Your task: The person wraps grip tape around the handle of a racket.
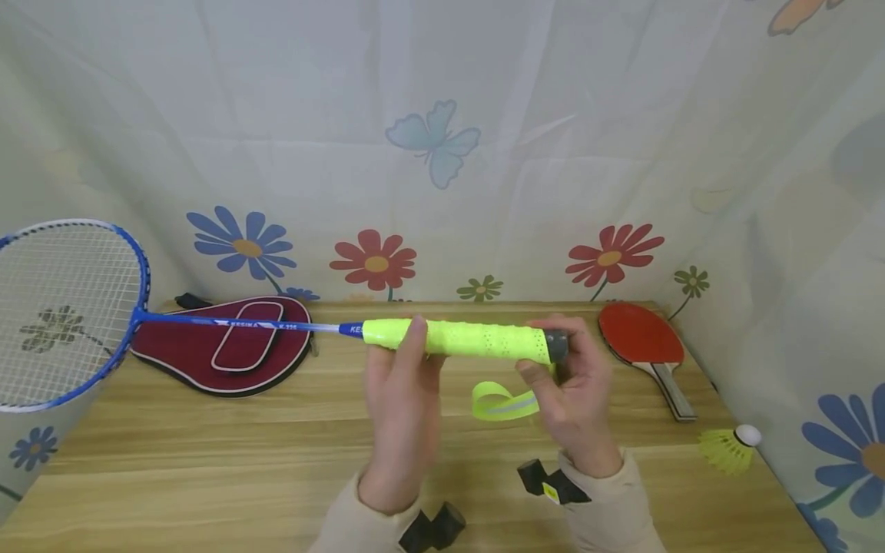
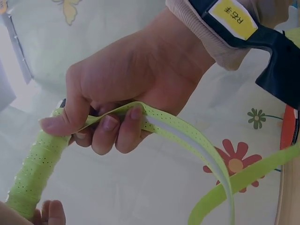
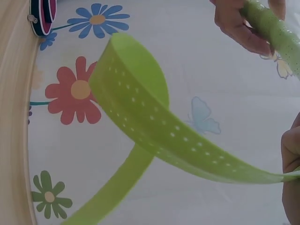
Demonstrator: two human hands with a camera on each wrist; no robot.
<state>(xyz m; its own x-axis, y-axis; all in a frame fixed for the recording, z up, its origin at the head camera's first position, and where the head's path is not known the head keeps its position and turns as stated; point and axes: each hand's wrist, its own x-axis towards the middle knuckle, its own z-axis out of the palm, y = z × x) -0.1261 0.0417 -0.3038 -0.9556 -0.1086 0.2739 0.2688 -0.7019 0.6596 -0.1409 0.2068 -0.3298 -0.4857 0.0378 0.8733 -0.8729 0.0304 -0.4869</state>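
A blue badminton racket (image 1: 228, 322) lies level in the head view, its strung head to the left. Neon yellow-green overgrip tape (image 1: 484, 340) wraps its handle up to near the dark butt cap (image 1: 556, 346). My left hand (image 1: 403, 407) grips the handle near the shaft, thumb laid across it. At the butt end, my right hand (image 1: 579, 395) pinches the tape, thumb at the wrap's edge in the left wrist view. The tape's loose tail (image 2: 187, 140) runs back under the curled fingers of that hand. In the right wrist view the loose tape (image 3: 150, 122) hangs in a twisted loop.
A dark red racket-shaped case (image 1: 187, 346) lies at the back left of the wooden table (image 1: 242, 453). To the right are a red table tennis paddle (image 1: 641, 336) and a yellow shuttlecock (image 1: 729, 449). A flower-printed cloth (image 1: 518, 192) hangs behind.
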